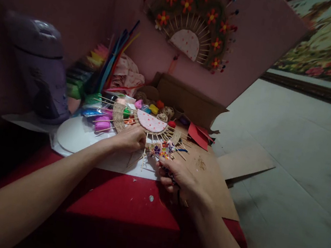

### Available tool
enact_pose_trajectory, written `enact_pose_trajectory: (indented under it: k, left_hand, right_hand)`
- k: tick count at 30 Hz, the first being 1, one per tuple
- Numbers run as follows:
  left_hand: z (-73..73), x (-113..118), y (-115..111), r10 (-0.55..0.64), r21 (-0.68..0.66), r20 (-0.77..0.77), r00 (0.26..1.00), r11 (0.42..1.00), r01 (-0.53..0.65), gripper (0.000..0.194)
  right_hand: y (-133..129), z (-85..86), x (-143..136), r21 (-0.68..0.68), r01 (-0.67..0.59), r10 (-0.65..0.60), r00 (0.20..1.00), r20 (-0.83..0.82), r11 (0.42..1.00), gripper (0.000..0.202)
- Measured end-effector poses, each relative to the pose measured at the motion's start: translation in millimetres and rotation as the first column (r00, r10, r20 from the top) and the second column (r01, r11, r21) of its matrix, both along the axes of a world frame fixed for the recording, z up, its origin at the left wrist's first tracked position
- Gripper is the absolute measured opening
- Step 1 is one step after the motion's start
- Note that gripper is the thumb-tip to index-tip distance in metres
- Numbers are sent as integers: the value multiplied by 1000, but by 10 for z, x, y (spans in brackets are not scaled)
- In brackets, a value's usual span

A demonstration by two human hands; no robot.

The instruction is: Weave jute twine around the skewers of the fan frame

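Left hand (pixel 133 138) curled at semicircular tan-twine fan (pixel 118 117), grip unclear; right hand (pixel 174 173) pinched multicoloured floral-patterned piece (pixel 164 150). Light, steady hold likely suited thin wooden sticks (pixel 142 162).

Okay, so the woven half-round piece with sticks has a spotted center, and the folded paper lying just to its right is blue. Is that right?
Not quite: in the head view, the folded paper is red, not blue. It does lie just to the right of the woven half-round piece, which has sticks and a spotted center.
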State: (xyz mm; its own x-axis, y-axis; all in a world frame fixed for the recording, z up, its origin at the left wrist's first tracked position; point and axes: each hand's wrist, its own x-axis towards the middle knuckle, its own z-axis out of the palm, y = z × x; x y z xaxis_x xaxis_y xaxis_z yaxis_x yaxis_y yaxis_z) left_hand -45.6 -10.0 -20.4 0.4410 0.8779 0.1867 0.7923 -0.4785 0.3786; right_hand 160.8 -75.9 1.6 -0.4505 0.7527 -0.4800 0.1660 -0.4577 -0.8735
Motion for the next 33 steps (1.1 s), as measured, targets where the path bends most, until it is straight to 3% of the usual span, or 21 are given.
enact_pose_trajectory:
  k: [9, 22, 33]
  left_hand:
    - [-22, -5, 16, -8, 24, 6, 1000, 1000, 8, 12]
    - [-25, -2, 14, -5, 32, -3, 1000, 999, 5, 12]
    - [57, 22, -50, 21, -3, -24, 999, 1000, -21, 13]
  right_hand:
    - [23, -86, 18, 8, -10, 10, 999, -40, 1000, 25]
    - [-4, -53, 5, 13, 2, -2, 1000, -5, 1000, 26]
    - [-22, -18, 1, -8, -21, 21, 1000, 19, 1000, 27]
